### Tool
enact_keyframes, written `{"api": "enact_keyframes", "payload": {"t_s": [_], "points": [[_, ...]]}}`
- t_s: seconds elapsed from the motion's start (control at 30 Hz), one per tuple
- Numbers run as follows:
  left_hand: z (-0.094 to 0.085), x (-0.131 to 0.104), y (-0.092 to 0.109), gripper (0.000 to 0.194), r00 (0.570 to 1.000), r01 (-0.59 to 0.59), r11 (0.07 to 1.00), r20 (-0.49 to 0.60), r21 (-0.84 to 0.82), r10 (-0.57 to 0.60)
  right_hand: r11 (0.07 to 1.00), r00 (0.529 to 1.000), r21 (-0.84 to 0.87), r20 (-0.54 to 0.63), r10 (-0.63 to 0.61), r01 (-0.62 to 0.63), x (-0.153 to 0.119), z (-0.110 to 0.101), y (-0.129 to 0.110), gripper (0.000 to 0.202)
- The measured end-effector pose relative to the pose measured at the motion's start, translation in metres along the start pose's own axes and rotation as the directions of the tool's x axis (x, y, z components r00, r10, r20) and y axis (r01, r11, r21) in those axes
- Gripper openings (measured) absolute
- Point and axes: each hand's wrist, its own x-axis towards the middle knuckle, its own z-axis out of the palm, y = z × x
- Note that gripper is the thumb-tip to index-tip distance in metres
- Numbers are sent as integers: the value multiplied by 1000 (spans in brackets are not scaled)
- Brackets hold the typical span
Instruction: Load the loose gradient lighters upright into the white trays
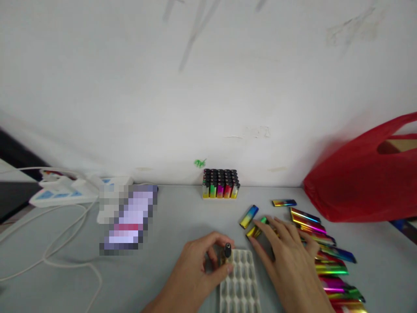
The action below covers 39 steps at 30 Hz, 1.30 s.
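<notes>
My left hand (202,263) pinches a black-topped lighter (227,250) upright between thumb and fingers. It is at the far left corner of a pale tray (239,278) with rows of hollows. Over to the right, my right hand (286,252) has its thumb and index finger around a green-and-yellow lighter (256,231) lying on the table; the fingers partly cover it. A blue-and-yellow lighter (249,216) lies just beyond those fingertips. Under and beside the right hand, shiny multicoloured lighters (332,265) are spread in a loose row.
Against the wall stands a block of upright lighters (220,184). One lighter (284,203) lies apart at the back right, near a red bag (361,178). On the left are a blurred-out phone (132,219), a power strip (65,191) and loose white cables (70,263).
</notes>
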Motion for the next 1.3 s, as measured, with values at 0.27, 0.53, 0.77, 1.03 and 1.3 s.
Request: {"api": "enact_keyframes", "payload": {"t_s": [0.27,0.53,0.77,1.03,1.3], "points": [[2,0,1,33,1000,5,999,-5,-34,-5,891,996,446,25,82,-85,0,-9,-8,16],[1,0,3,32,1000,-29,999,-3,-42,28,641,978,739,166,124,-207,-2,-13,-16,43],[1,0,0,32,1000,-10,1000,-3,18,10,376,921,843,319,224,-384,7,-22,-16,30],[2,-2,0,31,999,-32,999,-12,0,32,-219,719,710,693,51,-669,7,-30,-28,50],[3,0,-2,33,999,-40,999,-25,-13,40,-584,652,403,693,-307,-704,10,-16,-19,72]]}}
